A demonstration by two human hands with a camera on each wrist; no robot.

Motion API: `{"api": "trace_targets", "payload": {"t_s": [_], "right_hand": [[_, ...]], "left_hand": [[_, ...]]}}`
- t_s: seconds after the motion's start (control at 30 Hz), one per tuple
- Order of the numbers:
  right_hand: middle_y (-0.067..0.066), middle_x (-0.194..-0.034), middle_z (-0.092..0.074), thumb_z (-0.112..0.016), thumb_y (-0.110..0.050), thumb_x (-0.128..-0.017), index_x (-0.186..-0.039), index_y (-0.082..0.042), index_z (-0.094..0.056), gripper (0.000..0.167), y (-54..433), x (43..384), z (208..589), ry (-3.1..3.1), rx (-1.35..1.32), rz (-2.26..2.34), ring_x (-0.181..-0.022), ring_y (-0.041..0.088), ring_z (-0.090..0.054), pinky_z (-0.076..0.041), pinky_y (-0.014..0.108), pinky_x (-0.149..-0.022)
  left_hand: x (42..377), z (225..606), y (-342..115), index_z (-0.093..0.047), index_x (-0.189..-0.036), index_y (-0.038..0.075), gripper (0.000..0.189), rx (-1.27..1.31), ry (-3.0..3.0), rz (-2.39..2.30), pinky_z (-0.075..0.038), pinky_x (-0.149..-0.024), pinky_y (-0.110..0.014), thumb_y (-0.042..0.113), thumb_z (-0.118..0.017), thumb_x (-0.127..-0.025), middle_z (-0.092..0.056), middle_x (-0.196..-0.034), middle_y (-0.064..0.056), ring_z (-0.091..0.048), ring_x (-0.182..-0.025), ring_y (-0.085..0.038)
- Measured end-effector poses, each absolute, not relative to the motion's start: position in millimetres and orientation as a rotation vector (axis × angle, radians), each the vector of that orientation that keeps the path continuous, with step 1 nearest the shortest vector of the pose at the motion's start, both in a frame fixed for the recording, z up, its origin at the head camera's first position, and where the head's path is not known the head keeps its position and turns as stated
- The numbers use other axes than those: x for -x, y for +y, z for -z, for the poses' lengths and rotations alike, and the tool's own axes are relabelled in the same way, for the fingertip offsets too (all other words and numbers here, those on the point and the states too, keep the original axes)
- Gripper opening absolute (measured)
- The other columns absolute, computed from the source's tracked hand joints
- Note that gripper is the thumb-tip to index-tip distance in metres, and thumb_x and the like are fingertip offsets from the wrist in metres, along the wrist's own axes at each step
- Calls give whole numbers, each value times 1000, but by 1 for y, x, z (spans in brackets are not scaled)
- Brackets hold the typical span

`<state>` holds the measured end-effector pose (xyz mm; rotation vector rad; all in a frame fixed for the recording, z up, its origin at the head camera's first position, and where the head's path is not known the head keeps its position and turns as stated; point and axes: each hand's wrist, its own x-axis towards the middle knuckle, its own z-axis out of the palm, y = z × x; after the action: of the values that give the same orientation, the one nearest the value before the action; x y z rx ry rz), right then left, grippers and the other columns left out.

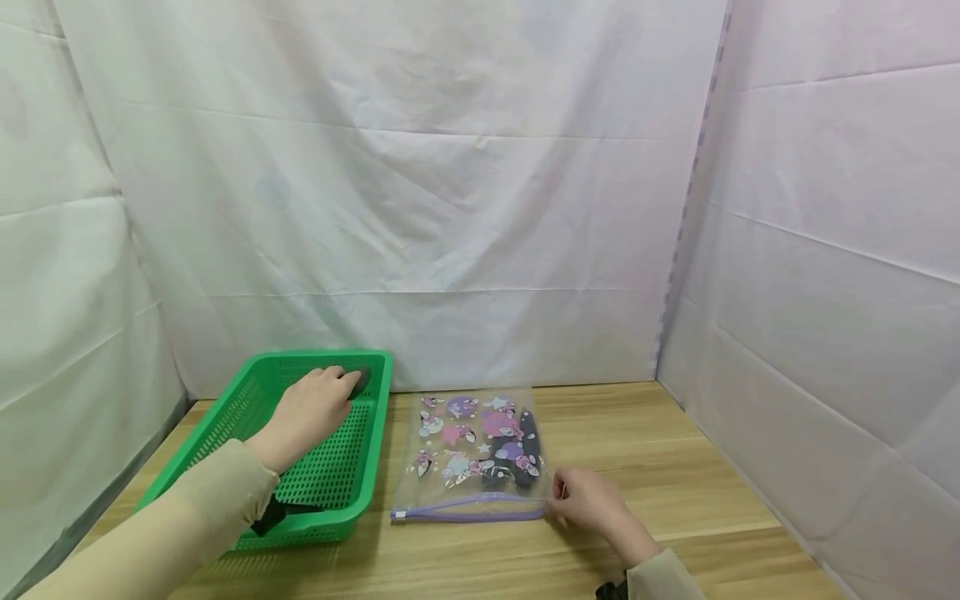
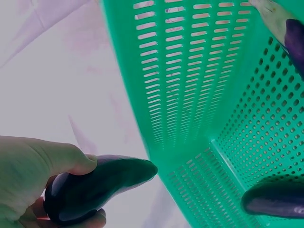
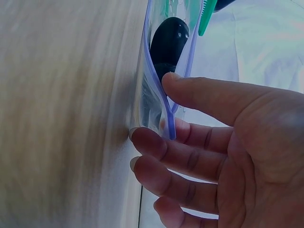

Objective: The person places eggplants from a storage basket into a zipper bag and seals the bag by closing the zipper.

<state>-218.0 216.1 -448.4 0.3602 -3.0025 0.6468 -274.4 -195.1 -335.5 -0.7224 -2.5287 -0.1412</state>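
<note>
My left hand is above the far end of the green basket, gripping a dark purple eggplant between thumb and fingers. Inside the basket, the left wrist view shows another eggplant and one with a pale end, cut off by the frame. A clear zip bag printed with pink and purple cartoon figures lies flat, dark eggplants showing through its right side. At the right end of its parted purple zipper, my right hand pinches the bag's edge.
The wooden table carries the basket on the left and the bag in the middle. White cloth hangs behind and along both sides. A white slider sits at the zipper's left end.
</note>
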Motion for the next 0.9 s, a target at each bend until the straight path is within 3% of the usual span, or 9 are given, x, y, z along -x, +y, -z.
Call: {"api": "trace_targets", "payload": {"t_s": [0.9], "right_hand": [[-11, -58, -49, -76, -28, -76, -70, -19, -53, 25, 216, 219, 449, -3001, -342, -623, -51, 9, -44, -35, 30, -49]], "left_hand": [[261, 332, -174, -67, -117, -2, 37, 797, -2414, 134, -53, -60, -40, 3, -74, -81, -64, -102, -20, -62, -84, -34]]}}
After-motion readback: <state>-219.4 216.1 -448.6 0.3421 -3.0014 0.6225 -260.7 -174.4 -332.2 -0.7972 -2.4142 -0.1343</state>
